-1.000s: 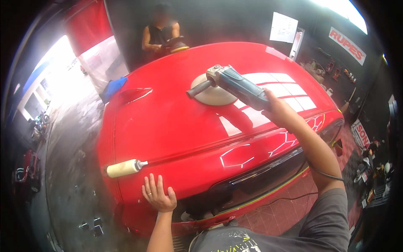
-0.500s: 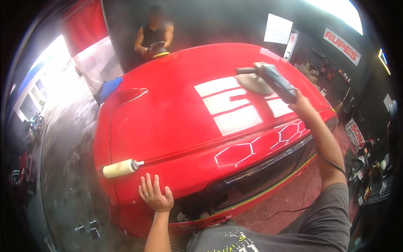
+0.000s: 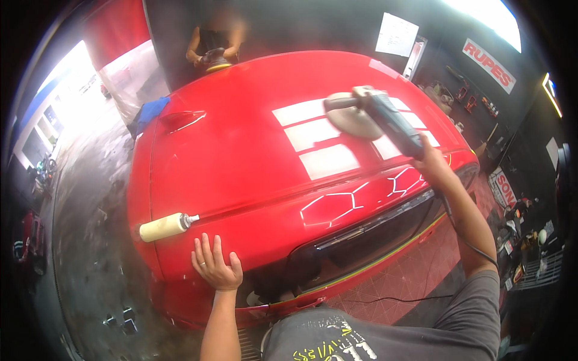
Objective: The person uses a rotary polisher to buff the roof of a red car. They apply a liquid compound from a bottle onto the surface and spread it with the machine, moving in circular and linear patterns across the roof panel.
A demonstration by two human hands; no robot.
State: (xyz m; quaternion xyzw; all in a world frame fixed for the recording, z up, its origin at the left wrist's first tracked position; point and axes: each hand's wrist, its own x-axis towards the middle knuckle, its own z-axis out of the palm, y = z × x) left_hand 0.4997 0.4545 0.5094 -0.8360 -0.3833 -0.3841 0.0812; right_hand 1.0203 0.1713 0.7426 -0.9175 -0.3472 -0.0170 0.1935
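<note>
A glossy red car roof (image 3: 241, 162) spreads in front of me. My right hand (image 3: 432, 162) is wrapped round the rear end of a grey-blue and black rotary polisher (image 3: 391, 123). Its pale round pad (image 3: 354, 115) lies at the roof, beside bright window-like reflections. My left hand (image 3: 217, 263) rests flat on the near roof edge, fingers spread, with a ring on one finger. Just beyond those fingertips a cream bottle (image 3: 162, 227) with a nozzle lies on its side on the roof.
Across the car a person (image 3: 215, 45) holds another polisher (image 3: 215, 60) with a yellow pad. A shark-fin antenna (image 3: 182, 120) and a blue cloth (image 3: 150, 113) are at the roof's left end. A power cord (image 3: 454, 222) hangs along my right arm. Tools (image 3: 469, 99) hang on the right wall.
The whole view has shifted, so the car sits higher and further left. My polisher has come slightly nearer to me on the roof. My left hand stays put on the edge.
</note>
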